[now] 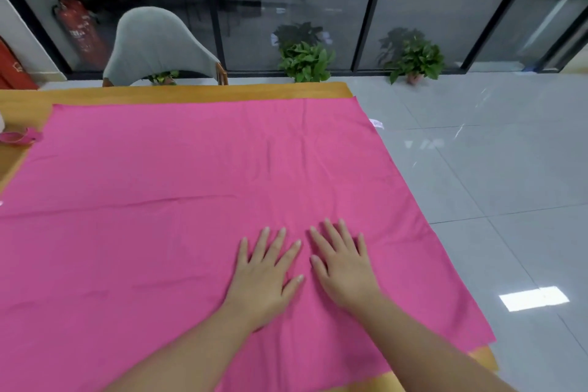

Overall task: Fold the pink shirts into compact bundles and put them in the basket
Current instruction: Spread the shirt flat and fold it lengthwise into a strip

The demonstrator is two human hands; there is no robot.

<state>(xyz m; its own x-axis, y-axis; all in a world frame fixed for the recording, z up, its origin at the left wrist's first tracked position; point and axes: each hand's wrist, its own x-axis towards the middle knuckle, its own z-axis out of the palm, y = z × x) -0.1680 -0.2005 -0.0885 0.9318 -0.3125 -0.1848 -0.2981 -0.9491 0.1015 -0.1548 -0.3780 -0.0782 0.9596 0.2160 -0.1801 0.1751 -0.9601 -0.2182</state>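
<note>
Flat, both hands, left (pixel 265 277) beside right (pixel 345 270), fingers spread on pink cloth (pixel 191 200) overhanging table edge (pixel 483 356).

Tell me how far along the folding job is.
Done: nothing folded that I can see. The pink cloth lies spread flat over the table. In hand: the left hand and right hand press flat on it side by side, fingers spread, as if smoothing. Left: every fold, then the basket, which is not in view. A small pink item sits at the table's left edge.
</note>
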